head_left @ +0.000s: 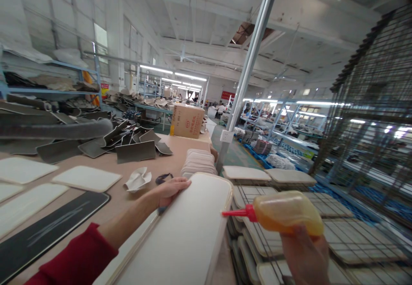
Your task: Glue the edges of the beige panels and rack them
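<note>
My left hand (172,191), below a red sleeve, grips the left edge of a long white panel (196,216) with rounded corners. The panel is tilted up towards me, and its lower end runs out of view. In my right hand (304,250) is a squeeze bottle (286,212) of amber liquid, lying almost level. Its red nozzle (238,213) points left, with the tip at the panel's right edge; whether it touches I cannot tell. Another pale panel (135,242) lies partly hidden under my left forearm.
White panels (86,177) and a black board (54,222) lie on the table at left, near crumpled paper (138,179). Behind are dark grey pieces (135,150), a stack of pale panels (199,161) and a cardboard box (186,122). Wire racks (347,233) bearing panels stand at right, beside a metal post (247,70).
</note>
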The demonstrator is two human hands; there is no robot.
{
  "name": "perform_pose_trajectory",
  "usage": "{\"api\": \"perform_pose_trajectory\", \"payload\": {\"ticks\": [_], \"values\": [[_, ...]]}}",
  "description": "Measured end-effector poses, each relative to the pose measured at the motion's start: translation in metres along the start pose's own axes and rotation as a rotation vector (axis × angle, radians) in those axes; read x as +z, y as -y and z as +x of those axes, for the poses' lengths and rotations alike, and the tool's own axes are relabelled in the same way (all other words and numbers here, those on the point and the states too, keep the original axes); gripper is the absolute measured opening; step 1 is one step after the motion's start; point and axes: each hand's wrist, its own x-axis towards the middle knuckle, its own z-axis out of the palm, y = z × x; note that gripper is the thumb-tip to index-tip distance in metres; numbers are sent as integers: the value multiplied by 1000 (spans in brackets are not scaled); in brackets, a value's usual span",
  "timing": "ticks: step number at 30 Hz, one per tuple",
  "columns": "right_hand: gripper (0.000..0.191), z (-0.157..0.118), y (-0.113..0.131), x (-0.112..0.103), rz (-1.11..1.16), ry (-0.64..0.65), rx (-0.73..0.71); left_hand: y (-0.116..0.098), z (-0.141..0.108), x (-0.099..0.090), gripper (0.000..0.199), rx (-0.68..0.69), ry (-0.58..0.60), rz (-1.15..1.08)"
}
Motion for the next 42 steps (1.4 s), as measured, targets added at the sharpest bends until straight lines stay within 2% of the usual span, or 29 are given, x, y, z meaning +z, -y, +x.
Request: {"api": "perform_pose_trajectory", "payload": {"ticks": [8, 18, 21, 27, 32, 34, 38, 42], "values": [[44, 9, 3, 4, -26, 29, -20, 4, 2, -2, 47, -14, 7, 11], [50, -9, 2, -1, -58, -11, 72, 3, 6, -4, 39, -19, -7, -21], [50, -10, 0, -7, -111, -6, 78, 2, 8, -4, 38, -31, -1, -17], [48, -11, -3, -25, -205, 100, 143, -1, 11, -8, 37, -34, 7, -22], [49, -35, 6, -6, -189, 9, 162, -3, 15, -12, 32, -37, 9, -9], [49, -42, 9, -1, -189, 24, 171, -4, 16, -14, 30, -44, 15, -3], [45, -40, 9, -12, -261, 93, 219, -6, 17, -15, 28, -48, 11, -2], [37, -35, 7, -23, -223, 138, 184, -7, 18, -18, 24, -38, -17, -7]]}}
